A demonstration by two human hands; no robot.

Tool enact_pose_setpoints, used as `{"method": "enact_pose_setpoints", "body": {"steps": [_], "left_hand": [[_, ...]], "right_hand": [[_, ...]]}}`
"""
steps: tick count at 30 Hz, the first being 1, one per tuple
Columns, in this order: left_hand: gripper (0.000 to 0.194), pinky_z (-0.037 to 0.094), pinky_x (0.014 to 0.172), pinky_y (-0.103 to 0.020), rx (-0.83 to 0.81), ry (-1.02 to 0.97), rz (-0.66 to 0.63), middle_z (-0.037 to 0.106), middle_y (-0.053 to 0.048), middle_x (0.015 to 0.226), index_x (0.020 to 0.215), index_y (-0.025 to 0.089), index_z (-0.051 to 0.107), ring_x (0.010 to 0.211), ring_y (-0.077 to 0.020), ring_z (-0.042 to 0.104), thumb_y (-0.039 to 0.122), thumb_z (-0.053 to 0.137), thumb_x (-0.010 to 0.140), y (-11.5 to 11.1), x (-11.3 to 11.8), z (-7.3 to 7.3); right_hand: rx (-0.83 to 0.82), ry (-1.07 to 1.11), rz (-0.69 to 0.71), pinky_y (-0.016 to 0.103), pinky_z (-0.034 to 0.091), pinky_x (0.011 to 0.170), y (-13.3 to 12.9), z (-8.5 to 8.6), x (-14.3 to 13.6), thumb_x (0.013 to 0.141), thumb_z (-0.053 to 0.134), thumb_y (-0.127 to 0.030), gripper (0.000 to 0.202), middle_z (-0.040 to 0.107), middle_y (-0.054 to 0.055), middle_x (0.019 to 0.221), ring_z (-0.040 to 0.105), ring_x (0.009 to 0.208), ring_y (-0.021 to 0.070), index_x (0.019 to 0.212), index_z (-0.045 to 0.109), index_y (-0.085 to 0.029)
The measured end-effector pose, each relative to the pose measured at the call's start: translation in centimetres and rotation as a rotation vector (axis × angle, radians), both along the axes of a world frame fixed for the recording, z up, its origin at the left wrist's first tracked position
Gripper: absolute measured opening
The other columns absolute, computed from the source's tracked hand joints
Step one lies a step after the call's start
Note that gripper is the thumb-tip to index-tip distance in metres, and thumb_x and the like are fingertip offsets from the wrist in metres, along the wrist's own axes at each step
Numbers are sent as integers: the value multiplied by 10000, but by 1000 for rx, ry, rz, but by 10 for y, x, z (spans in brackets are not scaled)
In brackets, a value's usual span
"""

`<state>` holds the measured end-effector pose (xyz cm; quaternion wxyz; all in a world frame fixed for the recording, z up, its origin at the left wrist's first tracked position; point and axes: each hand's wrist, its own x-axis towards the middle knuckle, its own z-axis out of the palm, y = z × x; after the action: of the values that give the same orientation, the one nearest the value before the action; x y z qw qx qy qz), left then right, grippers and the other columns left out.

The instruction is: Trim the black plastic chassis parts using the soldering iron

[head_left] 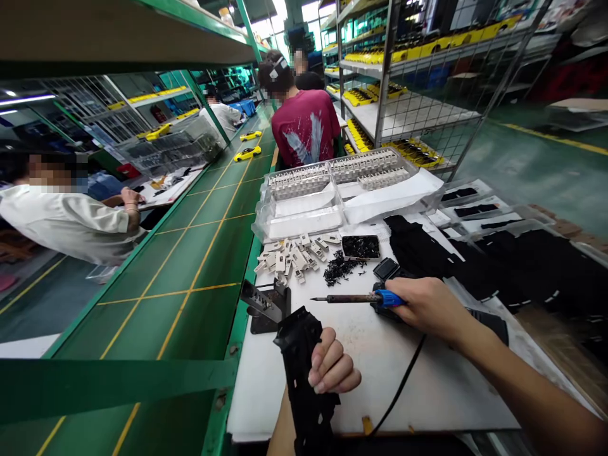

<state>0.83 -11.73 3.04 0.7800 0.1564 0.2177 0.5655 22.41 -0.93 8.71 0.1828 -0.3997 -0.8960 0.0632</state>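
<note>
Far left on our bench: metal iron stand (266, 305), then our black plastic part (304, 367) just beside it, left hand (335, 364) curled against its edge, thumb hidden. Next, the soldering iron (354, 298), blue grip pinched in our right hand (422, 305). If it's hot, one careless swing could melt plastic or burn knuckles.

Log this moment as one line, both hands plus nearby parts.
left hand: holding black part | right hand: holding soldering iron, pointed left | table: white parts in loose pile, small black pieces, metal stand
</note>
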Motion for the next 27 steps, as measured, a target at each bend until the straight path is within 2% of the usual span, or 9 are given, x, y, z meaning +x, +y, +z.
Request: {"method": "enact_pose_setpoints", "body": {"steps": [5,9,14,22,27], "left_hand": [[578,161,323,-193,-35,-160,0,88,127,279,476,199,229,229,-27,26,305,766,661,-1,3,25],[466,252,369,-169,45,-456,-99,261,107,322,480,178,281,251,-13,124,173,696,692,1,0,38],[374,298,403,-170,55,-542,-167,360,88,365,497,169,347,274,-20,185,115,637,727,0,-2,35],[377,284,400,-172,45,-515,-175,344,86,363,496,172,349,281,-25,173,143,647,726,-1,-2,34],[369,302,411,-169,75,-567,-192,378,84,371,503,168,370,286,-24,211,108,644,742,1,0,37]], "right_hand": [[6,-35,73,297,226,533,1,1,-5,780,508,-152,149,584,-8,621,512,535,141,663,449,-224],[-16,-64,114,283,233,522,4,0,-7,834,499,-190,164,576,-13,630,536,546,135,676,462,-213],[0,-100,136,286,231,521,6,-5,-10,891,488,-258,206,577,-16,644,553,555,131,692,473,-205],[16,-106,129,292,222,522,7,-8,-11,893,503,-274,218,570,-19,634,555,551,127,690,480,-201],[17,-100,134,289,216,522,7,-8,-12,893,497,-268,214,573,-19,634,548,545,124,690,482,-199]]}}
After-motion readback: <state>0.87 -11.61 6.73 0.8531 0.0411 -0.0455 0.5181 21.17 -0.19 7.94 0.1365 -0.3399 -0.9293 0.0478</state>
